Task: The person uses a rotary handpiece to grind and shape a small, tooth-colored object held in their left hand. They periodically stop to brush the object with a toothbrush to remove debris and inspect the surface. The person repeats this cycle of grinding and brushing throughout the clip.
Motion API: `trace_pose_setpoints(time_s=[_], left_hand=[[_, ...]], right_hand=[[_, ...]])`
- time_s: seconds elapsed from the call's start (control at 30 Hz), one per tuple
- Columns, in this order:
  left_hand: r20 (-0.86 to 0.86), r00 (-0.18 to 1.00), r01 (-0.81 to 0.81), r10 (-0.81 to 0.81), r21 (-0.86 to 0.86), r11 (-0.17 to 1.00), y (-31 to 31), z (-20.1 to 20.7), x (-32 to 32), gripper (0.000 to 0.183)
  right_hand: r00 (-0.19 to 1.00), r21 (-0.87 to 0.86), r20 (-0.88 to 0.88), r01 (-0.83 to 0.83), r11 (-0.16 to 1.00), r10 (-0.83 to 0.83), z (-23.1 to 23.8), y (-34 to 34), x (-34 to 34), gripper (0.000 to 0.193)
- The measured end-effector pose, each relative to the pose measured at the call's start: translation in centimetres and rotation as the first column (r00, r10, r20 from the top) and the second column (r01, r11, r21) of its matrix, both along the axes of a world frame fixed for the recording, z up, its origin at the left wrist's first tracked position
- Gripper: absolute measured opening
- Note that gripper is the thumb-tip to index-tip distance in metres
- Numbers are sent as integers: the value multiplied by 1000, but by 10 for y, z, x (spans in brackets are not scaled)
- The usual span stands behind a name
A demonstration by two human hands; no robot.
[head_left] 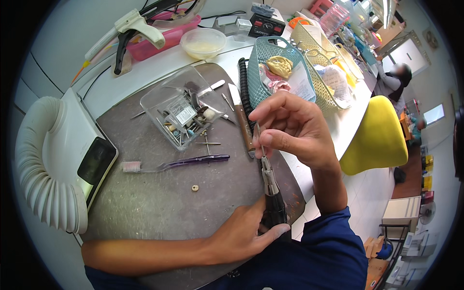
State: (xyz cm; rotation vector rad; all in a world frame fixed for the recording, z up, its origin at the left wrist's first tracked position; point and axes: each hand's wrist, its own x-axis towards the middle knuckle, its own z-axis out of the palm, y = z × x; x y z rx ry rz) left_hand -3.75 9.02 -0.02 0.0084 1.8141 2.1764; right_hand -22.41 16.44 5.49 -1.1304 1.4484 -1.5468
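Observation:
My left hand (244, 229) is wrapped round the black lower body of a rotary handpiece (270, 186), which points up and away from me. Its silver nose reaches up to my right hand (297, 128). There my thumb and fingers pinch a thin metal bur (259, 133) at the handpiece's tip. Left of the handpiece, a small round beige piece (195, 188) lies on the grey work mat (145, 205). A purple-handled toothbrush (176, 164) rests farther up. Beyond it, a clear plastic box (159, 104) holds several burs and small fittings.
A wooden-handled knife (244, 123) lies beside a black coiled cord (245, 79). At the left stands a white ribbed hose (41, 159). A blue basket (258, 53), a lidded tub (203, 42) and a black control box (267, 25) line the back. A yellow chair (377, 137) is at right; people sit farther off.

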Motion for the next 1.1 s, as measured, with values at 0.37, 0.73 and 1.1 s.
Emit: trace_pose_setpoints(time_s=[0.37, 0.73, 1.1], left_hand=[[2, 1000, 3, -3, -21, 1000, -1, 1, -1, 40], [23, 1000, -7, 7, 14, 1000, -1, 1, 0, 40], [46, 998, -40, 37, 62, 997, -2, 3, 0, 37]], right_hand=[[999, -1, -21, -28, 1000, 28, -3, 2, -1, 16], [996, 81, -8, -91, 993, 92, 2, 3, -3, 13], [999, 79, 2, -32, 996, 32, 3, 0, -2, 23]])
